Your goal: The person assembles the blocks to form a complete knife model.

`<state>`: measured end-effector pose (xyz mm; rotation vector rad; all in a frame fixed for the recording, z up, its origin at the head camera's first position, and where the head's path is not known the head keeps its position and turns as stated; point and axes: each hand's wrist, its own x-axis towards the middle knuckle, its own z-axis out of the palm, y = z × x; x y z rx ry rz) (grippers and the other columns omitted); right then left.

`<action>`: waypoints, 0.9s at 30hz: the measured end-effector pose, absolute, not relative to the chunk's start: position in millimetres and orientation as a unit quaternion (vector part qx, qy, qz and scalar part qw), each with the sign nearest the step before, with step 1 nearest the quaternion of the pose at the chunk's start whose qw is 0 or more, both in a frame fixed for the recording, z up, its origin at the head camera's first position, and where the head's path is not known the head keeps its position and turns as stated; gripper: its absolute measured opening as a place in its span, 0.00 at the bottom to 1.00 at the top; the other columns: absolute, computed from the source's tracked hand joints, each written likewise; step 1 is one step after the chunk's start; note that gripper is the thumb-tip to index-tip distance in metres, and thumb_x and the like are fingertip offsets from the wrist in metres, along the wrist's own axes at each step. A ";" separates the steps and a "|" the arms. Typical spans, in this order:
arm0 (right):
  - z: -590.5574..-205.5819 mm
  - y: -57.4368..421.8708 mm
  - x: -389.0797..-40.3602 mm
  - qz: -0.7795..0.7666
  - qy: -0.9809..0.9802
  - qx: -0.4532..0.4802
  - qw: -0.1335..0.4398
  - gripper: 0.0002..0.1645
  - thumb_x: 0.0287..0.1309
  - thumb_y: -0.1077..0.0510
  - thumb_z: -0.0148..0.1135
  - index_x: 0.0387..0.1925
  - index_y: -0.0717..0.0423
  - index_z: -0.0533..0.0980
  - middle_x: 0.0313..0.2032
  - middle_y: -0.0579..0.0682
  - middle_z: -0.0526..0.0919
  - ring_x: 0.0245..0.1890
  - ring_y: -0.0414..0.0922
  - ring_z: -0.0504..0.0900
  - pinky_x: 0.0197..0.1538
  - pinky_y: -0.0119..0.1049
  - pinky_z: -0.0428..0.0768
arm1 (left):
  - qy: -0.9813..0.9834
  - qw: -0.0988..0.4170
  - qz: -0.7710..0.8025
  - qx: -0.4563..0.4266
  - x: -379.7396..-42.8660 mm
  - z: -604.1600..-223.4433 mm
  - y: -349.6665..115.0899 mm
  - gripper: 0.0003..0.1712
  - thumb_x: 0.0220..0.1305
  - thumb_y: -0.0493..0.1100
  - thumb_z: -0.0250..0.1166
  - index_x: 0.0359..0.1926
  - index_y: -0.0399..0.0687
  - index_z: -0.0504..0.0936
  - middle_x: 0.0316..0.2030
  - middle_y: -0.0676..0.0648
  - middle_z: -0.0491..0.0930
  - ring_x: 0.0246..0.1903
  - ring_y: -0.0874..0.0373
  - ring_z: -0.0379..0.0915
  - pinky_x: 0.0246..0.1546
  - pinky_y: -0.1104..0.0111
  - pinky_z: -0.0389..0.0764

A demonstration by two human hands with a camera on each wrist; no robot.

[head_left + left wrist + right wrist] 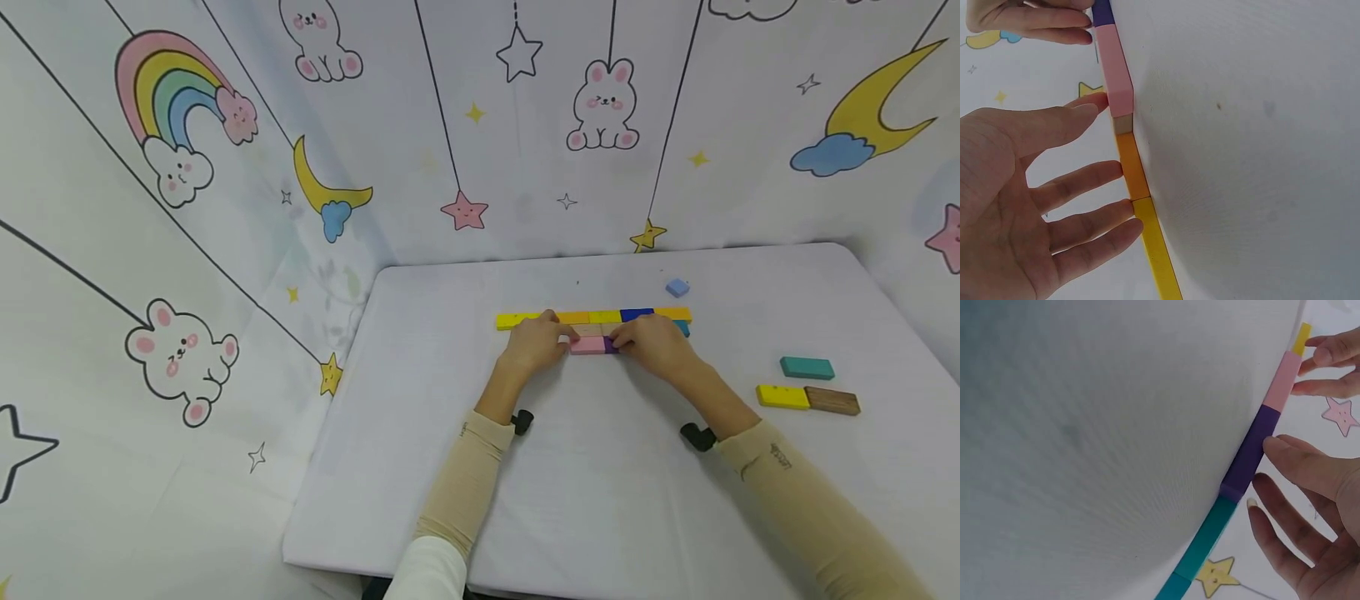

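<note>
My left hand [536, 343] is at the left end of a pink block [587, 345], its index fingertip touching that block. In the left wrist view its other fingers reach out straight to an orange block [1133, 164] and a yellow block [1159, 250] in the row behind. My right hand [654, 343] pinches a purple block [1250, 450], with the thumb on its near edge and the index finger mostly hidden behind the thumb. Purple and pink lie end to end. Behind them are pale wood blocks [592, 330] and a teal block [1207, 537], partly covered by the hands.
A long back row includes a dark blue block [637, 314]. Beyond it lies a small light blue block [677, 287]. On the right of the white table [600, 500] are a green block [807, 368], a yellow block [782, 397] and a brown wood block [832, 401].
</note>
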<state>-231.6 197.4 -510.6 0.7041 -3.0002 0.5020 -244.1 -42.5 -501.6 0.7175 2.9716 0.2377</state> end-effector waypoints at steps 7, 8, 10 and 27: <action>-509.6 205.5 -222.2 0.164 -0.965 0.201 0.032 0.12 0.61 0.64 0.74 0.47 0.56 0.90 0.50 0.54 0.90 0.54 0.62 0.84 0.60 0.60 0.79 | 0.967 0.034 0.078 0.239 -242.6 -500.0 -41.3 0.16 0.75 0.50 0.64 0.60 0.71 0.87 0.60 0.48 0.78 0.28 0.57 0.76 0.32 0.73 0.80; -508.9 206.7 -220.6 0.164 -0.966 0.195 0.035 0.12 0.61 0.63 0.74 0.47 0.55 0.90 0.50 0.54 0.90 0.55 0.61 0.84 0.60 0.60 0.79 | 0.968 0.033 0.077 0.238 -242.7 -500.4 -41.3 0.16 0.76 0.50 0.64 0.60 0.71 0.87 0.60 0.48 0.78 0.29 0.57 0.76 0.33 0.72 0.80; -507.7 209.5 -217.2 0.167 -0.968 0.181 0.043 0.12 0.61 0.62 0.75 0.47 0.55 0.89 0.50 0.55 0.89 0.55 0.61 0.84 0.58 0.59 0.80 | 0.968 0.033 0.075 0.236 -243.1 -501.2 -41.2 0.16 0.76 0.51 0.64 0.60 0.71 0.87 0.60 0.48 0.78 0.31 0.56 0.76 0.35 0.71 0.82; -489.0 248.3 -177.5 0.237 -0.967 0.055 0.074 0.13 0.62 0.60 0.73 0.49 0.57 0.88 0.41 0.61 0.90 0.43 0.62 0.84 0.40 0.54 0.82 | 0.967 0.033 0.084 0.240 -244.4 -504.5 -39.3 0.16 0.75 0.50 0.64 0.59 0.69 0.87 0.59 0.47 0.78 0.28 0.57 0.76 0.35 0.71 0.81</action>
